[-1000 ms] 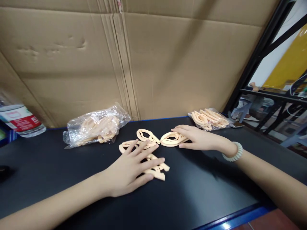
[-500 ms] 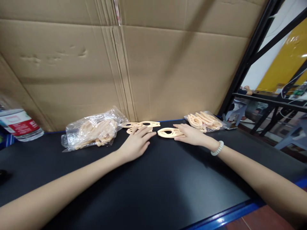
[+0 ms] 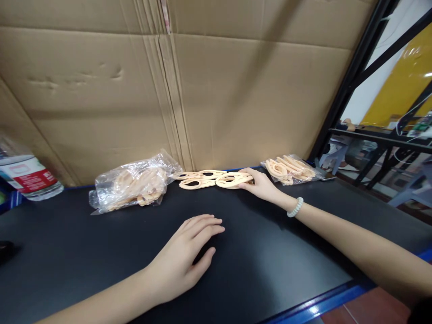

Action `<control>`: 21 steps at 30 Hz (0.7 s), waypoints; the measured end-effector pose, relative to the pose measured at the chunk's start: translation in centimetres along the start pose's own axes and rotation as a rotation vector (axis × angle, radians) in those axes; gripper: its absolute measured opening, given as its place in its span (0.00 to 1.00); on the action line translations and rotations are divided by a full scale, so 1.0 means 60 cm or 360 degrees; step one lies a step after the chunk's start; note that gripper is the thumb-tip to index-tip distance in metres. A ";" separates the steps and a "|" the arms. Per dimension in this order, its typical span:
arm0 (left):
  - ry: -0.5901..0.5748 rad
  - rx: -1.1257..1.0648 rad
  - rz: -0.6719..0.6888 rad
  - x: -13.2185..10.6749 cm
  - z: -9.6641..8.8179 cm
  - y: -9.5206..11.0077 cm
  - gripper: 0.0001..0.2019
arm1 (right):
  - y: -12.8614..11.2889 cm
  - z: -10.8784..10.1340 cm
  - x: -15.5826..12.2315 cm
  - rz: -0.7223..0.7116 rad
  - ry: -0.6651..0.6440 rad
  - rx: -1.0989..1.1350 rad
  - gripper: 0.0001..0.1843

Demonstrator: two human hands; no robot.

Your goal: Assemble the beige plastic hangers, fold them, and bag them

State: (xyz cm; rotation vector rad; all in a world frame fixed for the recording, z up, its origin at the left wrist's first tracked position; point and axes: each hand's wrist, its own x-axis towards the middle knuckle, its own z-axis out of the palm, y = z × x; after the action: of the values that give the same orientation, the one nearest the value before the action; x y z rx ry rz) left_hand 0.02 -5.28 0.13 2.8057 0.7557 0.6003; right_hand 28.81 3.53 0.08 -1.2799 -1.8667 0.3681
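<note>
My right hand (image 3: pixel 259 184) pinches the end of a beige folding hanger (image 3: pixel 229 181) lying on the black table. The hanger's oval loop points left and touches or nearly touches other beige hangers (image 3: pixel 196 183) laid flat in front of the cardboard. Nearer to me, my left hand (image 3: pixel 189 247) is over the bare table with its fingers spread and nothing in them. Left of the loose hangers lies a clear plastic bag (image 3: pixel 130 182) with more beige pieces inside. Another clear bag (image 3: pixel 290 170) of hangers is just beyond my right hand.
A tall cardboard sheet (image 3: pixel 256 90) stands along the back of the table (image 3: pixel 236 270). At the left is a bottle with a red and white label (image 3: pixel 29 175), and a small black object (image 3: pixel 5 249) at the edge. Black metal shelving (image 3: pixel 351 85) rises at the right.
My left hand has drawn back toward me, off the loose hangers. My right hand has shifted slightly left with its hanger, closing the gap to the others.
</note>
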 end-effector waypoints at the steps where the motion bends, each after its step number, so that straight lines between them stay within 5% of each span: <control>1: 0.0013 -0.0044 -0.0010 0.000 0.000 -0.001 0.19 | -0.002 -0.002 -0.002 0.0024 0.0033 0.0093 0.17; 6: 0.0129 -0.0356 -0.0161 -0.002 -0.003 -0.001 0.17 | -0.028 -0.022 -0.025 0.0129 -0.0008 0.0580 0.19; 10: 0.0452 -0.0830 -0.0683 0.009 -0.005 -0.006 0.18 | -0.071 -0.020 -0.050 0.0211 -0.0310 0.1091 0.16; 13: 0.0637 -0.1133 -0.0921 0.019 -0.006 -0.009 0.24 | -0.107 -0.003 -0.072 0.0122 -0.0443 0.1025 0.16; 18: 0.0253 -0.0918 -0.0738 0.018 -0.012 0.000 0.13 | -0.145 0.025 -0.102 0.0074 -0.0503 0.1047 0.15; 21: 0.0341 -0.0786 -0.0661 0.009 -0.015 0.007 0.10 | -0.142 0.028 -0.107 0.0120 -0.0502 0.1038 0.15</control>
State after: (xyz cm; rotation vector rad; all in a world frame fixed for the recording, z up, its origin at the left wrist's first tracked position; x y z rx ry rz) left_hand 0.23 -5.33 1.23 2.0828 1.0264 0.8720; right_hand 23.02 -5.52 1.49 -0.8714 -1.7275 1.1665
